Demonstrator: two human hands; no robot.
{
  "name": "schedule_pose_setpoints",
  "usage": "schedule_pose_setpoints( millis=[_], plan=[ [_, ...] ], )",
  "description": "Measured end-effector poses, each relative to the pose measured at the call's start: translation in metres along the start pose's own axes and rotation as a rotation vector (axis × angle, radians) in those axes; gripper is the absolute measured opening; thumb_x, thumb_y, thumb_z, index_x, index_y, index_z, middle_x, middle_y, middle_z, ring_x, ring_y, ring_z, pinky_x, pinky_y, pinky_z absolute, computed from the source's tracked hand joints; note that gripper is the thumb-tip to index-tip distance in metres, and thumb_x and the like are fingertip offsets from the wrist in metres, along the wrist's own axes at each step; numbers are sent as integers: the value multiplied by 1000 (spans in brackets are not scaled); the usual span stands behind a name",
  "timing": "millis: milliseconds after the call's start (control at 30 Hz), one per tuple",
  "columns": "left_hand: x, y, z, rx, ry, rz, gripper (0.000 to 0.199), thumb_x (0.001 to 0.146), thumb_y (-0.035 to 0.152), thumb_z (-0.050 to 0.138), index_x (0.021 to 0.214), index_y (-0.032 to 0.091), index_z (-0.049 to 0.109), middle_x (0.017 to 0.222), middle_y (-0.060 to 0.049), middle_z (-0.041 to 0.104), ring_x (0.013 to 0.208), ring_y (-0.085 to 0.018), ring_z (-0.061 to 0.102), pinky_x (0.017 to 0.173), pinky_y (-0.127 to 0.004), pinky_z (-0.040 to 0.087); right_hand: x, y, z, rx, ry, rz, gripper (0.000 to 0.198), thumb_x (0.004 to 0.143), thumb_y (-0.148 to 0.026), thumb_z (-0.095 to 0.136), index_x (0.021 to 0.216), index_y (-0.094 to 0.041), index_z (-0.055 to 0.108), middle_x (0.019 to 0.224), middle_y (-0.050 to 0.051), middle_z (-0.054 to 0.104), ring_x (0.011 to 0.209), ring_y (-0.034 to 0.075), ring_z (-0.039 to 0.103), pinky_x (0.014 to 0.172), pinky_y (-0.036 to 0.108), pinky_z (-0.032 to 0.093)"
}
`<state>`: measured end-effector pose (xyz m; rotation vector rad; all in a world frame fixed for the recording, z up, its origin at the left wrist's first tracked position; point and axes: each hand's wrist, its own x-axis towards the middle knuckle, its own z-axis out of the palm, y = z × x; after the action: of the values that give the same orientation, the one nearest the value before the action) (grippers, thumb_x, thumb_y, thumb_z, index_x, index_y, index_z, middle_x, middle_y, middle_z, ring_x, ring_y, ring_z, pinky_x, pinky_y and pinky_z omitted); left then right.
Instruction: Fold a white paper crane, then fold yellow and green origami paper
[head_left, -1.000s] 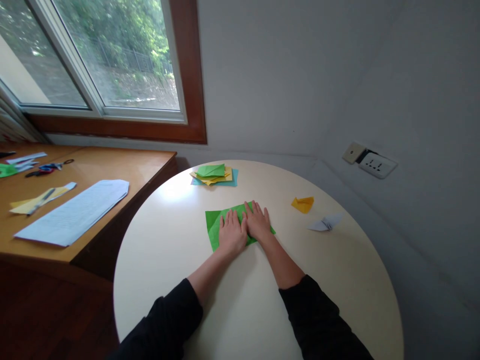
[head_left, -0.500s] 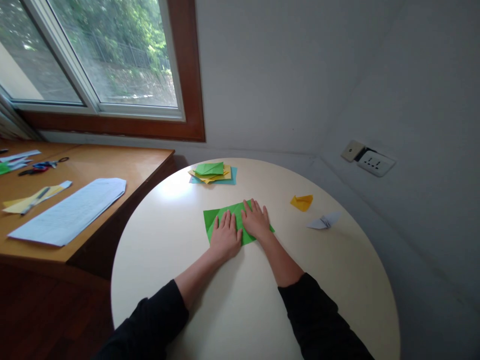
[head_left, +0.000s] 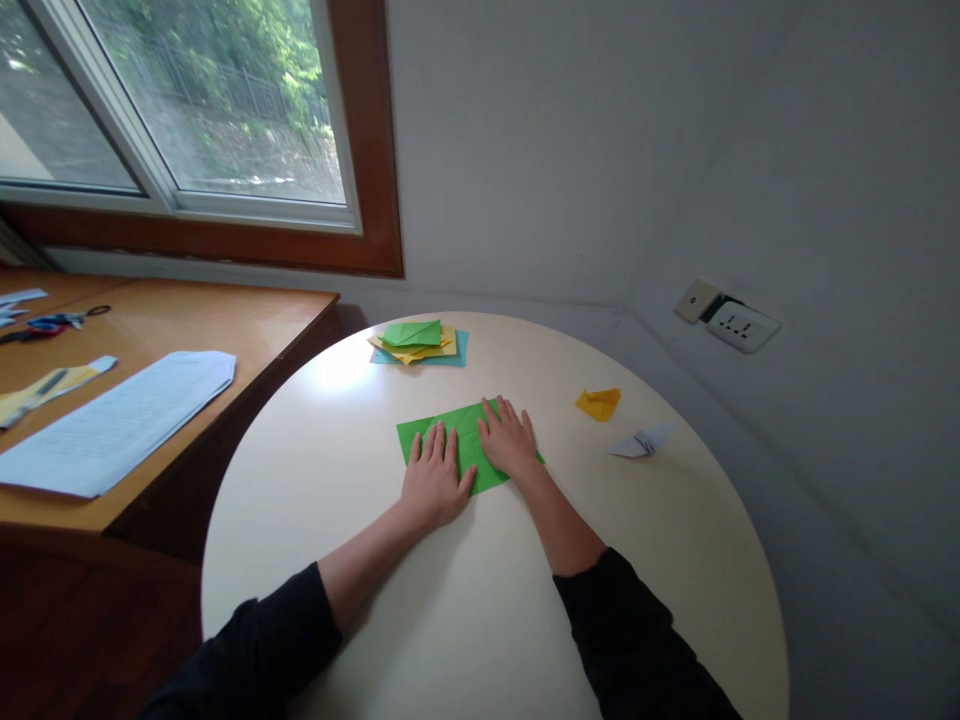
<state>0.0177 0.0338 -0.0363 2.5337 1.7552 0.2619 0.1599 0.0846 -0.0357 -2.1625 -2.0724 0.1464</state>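
A creased green sheet of paper (head_left: 468,440) lies on the round white table (head_left: 480,620) in front of me. My left hand (head_left: 435,480) rests flat on its left part with the fingers spread. On the right part my right hand (head_left: 508,440) also lies flat, fingers stretched out, covering that side of the sheet. The two hands are apart, with a strip of green showing between them. Neither hand grips anything.
Behind the sheet sits a stack of green, yellow and blue paper (head_left: 420,345). To the right lie a folded yellow paper piece (head_left: 598,404) and a folded white paper piece (head_left: 641,442). A wooden desk at left holds white sheets (head_left: 127,425) and scissors (head_left: 64,320).
My left hand has slid left across the green paper, away from my right hand, widening the gap. My right hand has stayed nearly in place. The view has shifted slightly.
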Motion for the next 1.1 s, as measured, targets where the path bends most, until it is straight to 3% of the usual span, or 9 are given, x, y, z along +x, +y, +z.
schedule_pose_setpoints(
  millis=[200,400,567,667,833,967,1100],
  plan=[
    [8,-6,-5,40,-41,17,70,88,54,26,141,9,27,148,-17,22,138,-26,16,111,-45,9,6,12,-4,-39,18,57,51,93,-36,17,142,-20,23,150,7,22,137,21,18,109,49,6],
    [17,-17,-11,10,-74,-14,77,80,68,30,141,21,26,149,-15,19,138,-28,13,110,-48,8,9,24,-8,-102,105,130,48,93,-32,23,137,-17,35,144,10,35,132,27,30,108,52,6],
    [21,-20,-8,7,-77,-7,80,79,71,28,142,21,25,149,-15,18,138,-27,11,110,-48,7,5,15,-13,-164,301,29,49,88,-15,28,135,-6,36,143,15,34,133,24,28,110,46,5],
    [22,-20,-7,19,-79,-5,83,79,71,28,142,16,24,149,-16,19,138,-27,12,110,-48,7,-1,0,-15,-114,337,-82,47,90,-17,27,134,-9,39,141,13,39,131,23,32,110,46,4],
    [22,-20,-7,29,-63,10,85,80,69,27,141,9,27,148,-17,20,138,-28,14,110,-48,8,-9,-19,-15,-15,173,-210,53,92,-39,29,139,-14,32,145,11,32,134,21,26,110,43,12],
    [22,-20,-7,22,-58,17,86,80,69,29,140,9,27,147,-19,20,138,-28,14,110,-48,8,-7,-15,-12,2,-14,-177,62,90,-51,28,141,-16,27,148,10,24,137,23,20,110,42,15],
    [22,-22,-8,21,-70,40,85,80,68,31,140,9,27,147,-20,20,138,-29,14,109,-49,9,-3,-8,-11,-11,-40,-161,63,90,-53,25,142,-17,25,150,9,21,137,22,18,111,39,13]
  ],
)
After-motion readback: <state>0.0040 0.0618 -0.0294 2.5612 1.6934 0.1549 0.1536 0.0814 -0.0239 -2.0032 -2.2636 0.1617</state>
